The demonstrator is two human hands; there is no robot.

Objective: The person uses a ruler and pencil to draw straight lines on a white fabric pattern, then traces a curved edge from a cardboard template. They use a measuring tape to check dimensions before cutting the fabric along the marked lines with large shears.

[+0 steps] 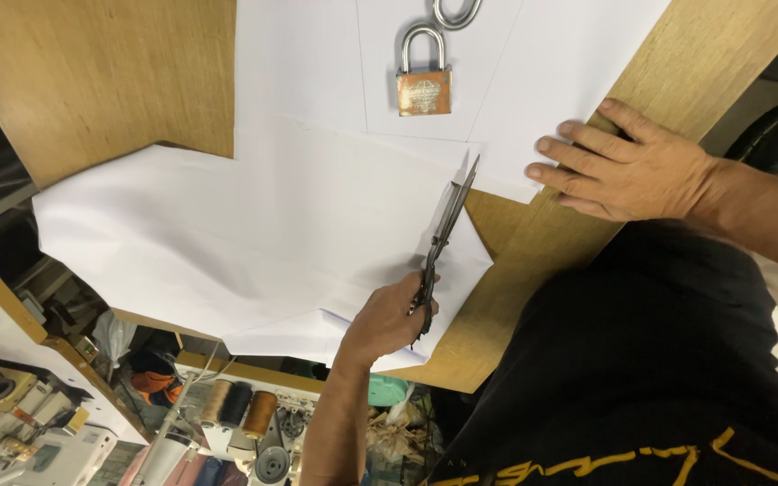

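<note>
My left hand (387,317) is shut on a pair of dark metal scissors (447,225). The blades point up and away across a large white paper sheet (227,234) and are nearly closed, tips at the edge of an upper white sheet (317,63). My right hand (628,162) lies flat, fingers spread, on that upper sheet's corner and the wooden table (92,81). A brass padlock (424,90) with a steel shackle rests on the upper sheet, above the scissor tips.
A second metal loop (456,11) shows at the top edge. The table's edge runs diagonally beside my black shirt (641,378). Below the table's near edge stand thread spools (238,407) and a white sewing machine (38,441).
</note>
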